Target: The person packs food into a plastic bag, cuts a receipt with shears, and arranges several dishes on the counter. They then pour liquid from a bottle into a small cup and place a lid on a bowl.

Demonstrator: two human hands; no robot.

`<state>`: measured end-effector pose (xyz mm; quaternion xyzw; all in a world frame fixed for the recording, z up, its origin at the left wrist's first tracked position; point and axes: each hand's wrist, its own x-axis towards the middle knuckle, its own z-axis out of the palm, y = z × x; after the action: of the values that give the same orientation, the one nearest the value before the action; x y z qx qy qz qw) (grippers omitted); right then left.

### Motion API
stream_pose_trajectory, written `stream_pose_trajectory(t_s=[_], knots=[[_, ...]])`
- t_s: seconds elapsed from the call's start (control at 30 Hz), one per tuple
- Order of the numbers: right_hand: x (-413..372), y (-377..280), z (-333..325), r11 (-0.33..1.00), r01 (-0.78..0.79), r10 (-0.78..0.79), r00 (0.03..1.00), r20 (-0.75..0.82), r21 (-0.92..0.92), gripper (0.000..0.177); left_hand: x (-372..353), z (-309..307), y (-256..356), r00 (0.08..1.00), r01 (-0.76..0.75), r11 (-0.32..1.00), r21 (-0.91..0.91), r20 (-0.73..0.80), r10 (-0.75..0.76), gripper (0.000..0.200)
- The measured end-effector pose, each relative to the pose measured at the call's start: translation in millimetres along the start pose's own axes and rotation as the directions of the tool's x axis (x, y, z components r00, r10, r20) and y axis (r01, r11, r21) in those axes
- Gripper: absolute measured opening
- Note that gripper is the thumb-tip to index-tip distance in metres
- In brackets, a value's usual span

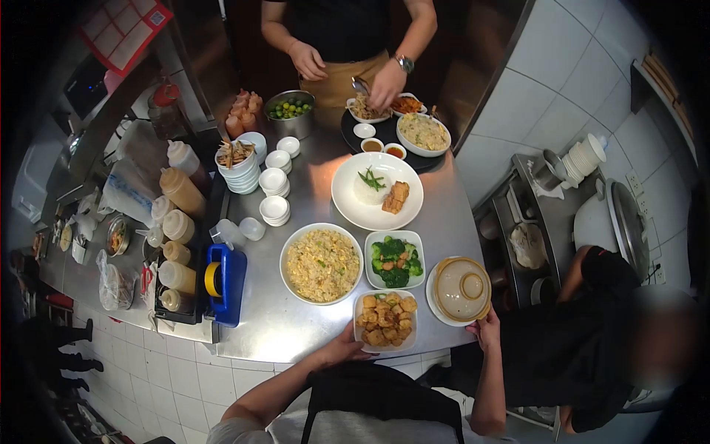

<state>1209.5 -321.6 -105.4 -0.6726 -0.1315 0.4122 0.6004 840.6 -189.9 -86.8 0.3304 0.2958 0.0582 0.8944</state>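
Observation:
My left hand (345, 348) grips the near-left edge of a square white bowl (386, 321) of golden fried cubes at the counter's front edge. My right hand (486, 331) is closed on the near-right rim of a white plate (438, 311) that carries a lidded tan clay pot (462, 285). Fingers under both rims are partly hidden. Just beyond my left hand's bowl sits a square bowl of broccoli (395, 260). A round bowl of fried rice (321, 264) stands to its left. Farther back is a plate with white rice, green beans and a browned piece (396, 197).
Across the counter (259, 325), a co-worker's hand (385, 85) holds a spoon over a small dish on a black tray (352, 133). Stacked white cups (274, 210), sauce bottles (177, 276) and a blue tape dispenser (232, 285) stand left. Another person (547, 333) is close on my right.

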Motion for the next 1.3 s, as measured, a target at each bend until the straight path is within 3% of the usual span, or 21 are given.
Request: stream_pose_trajectory(t_s=[0.1,0.17,0.23,0.3,0.37,0.4,0.43,0.47,0.5,0.53,0.6,0.63,0.7,0.77,0.83,0.87,0.93,1.07,1.1,1.2,1.3], knots=[[9,8,13,0.986,-0.023,0.033,0.998,0.057,-0.163,0.039,5,1,0,0.999,-0.031,0.999,0.014,-0.031,0.031,0.072],[3,20,26,0.998,-0.040,0.042,0.999,0.034,-0.039,0.030,10,-6,-7,0.994,-0.066,0.997,0.035,0.088,0.063,0.071],[-4,22,37,0.999,-0.026,0.027,0.999,0.036,-0.028,0.028,15,-12,-13,0.983,-0.174,0.982,0.075,0.064,0.169,0.070],[-5,29,39,0.999,-0.007,0.007,1.000,0.008,-0.038,0.028,4,-16,5,1.000,0.017,0.931,0.364,-0.011,-0.014,0.074],[-18,10,33,0.979,-0.086,0.108,0.988,0.110,-0.185,0.029,-25,-25,62,0.999,0.012,0.361,0.932,0.006,-0.047,0.081],[-25,-2,33,0.979,-0.080,0.104,0.987,0.119,-0.188,0.029,-22,-51,71,0.997,0.079,0.419,0.904,-0.061,-0.057,0.062],[-32,-13,32,0.970,-0.158,0.176,0.981,0.082,-0.184,0.030,-24,-67,110,0.991,-0.133,0.434,0.891,0.120,0.058,0.043],[-35,-19,32,0.956,-0.235,0.247,0.968,0.045,-0.177,0.032,-26,-85,132,0.941,-0.269,0.644,0.716,0.055,0.333,0.031],[-32,-15,27,0.957,-0.228,0.240,0.969,0.051,-0.179,0.032,-48,-58,186,0.851,-0.022,0.373,0.928,-0.178,0.493,0.026],[-29,-7,17,0.953,-0.172,0.159,0.985,-0.070,-0.249,0.031,-27,-90,197,0.610,0.039,0.115,0.993,-0.115,0.784,0.021],[-19,5,-7,0.937,-0.042,-0.038,0.975,-0.221,-0.347,0.030,-8,-143,219,0.340,0.352,-0.260,0.899,0.136,0.931,0.015],[-17,7,-15,0.928,0.036,-0.139,0.957,-0.256,-0.372,0.030,-4,-161,222,0.326,0.370,-0.249,0.895,0.126,0.937,0.015],[-22,-4,-24,0.896,0.150,-0.268,0.932,-0.242,-0.418,0.026,1,-186,231,0.619,0.574,-0.289,0.766,-0.176,0.765,0.016],[-14,-13,-46,0.893,0.192,-0.309,0.919,-0.244,-0.406,0.026,-2,-190,244,0.629,0.598,-0.292,0.747,-0.211,0.748,0.017],[-76,-77,11,0.850,0.204,-0.333,0.922,-0.197,-0.486,0.029,-15,-181,254,0.720,0.456,-0.243,0.856,-0.194,0.667,0.015],[-87,-94,31,0.868,0.245,-0.365,0.905,-0.220,-0.432,0.027,-21,-178,256,0.712,0.466,-0.231,0.854,-0.207,0.671,0.015],[-88,-110,48,0.872,0.312,-0.400,0.898,-0.181,-0.378,0.025,-35,-173,254,0.527,0.269,-0.029,0.963,-0.122,0.841,0.010],[-70,-136,113,0.866,0.398,-0.407,0.913,0.036,-0.302,0.029,-77,-129,208,0.349,0.032,-0.044,0.999,0.030,0.937,0.011],[-26,-115,117,0.816,0.546,-0.512,0.835,0.199,-0.191,0.028,-93,-114,183,0.316,0.033,-0.073,0.997,0.059,0.947,0.011],[-57,-141,237,0.837,0.499,-0.342,0.798,0.496,-0.226,0.021,-107,-101,85,0.395,0.131,-0.003,0.991,-0.049,0.917,0.012],[-68,-127,329,0.812,0.574,-0.225,0.475,0.851,-0.106,0.020,-122,-96,21,0.553,0.198,-0.082,0.977,-0.042,0.832,0.009]])
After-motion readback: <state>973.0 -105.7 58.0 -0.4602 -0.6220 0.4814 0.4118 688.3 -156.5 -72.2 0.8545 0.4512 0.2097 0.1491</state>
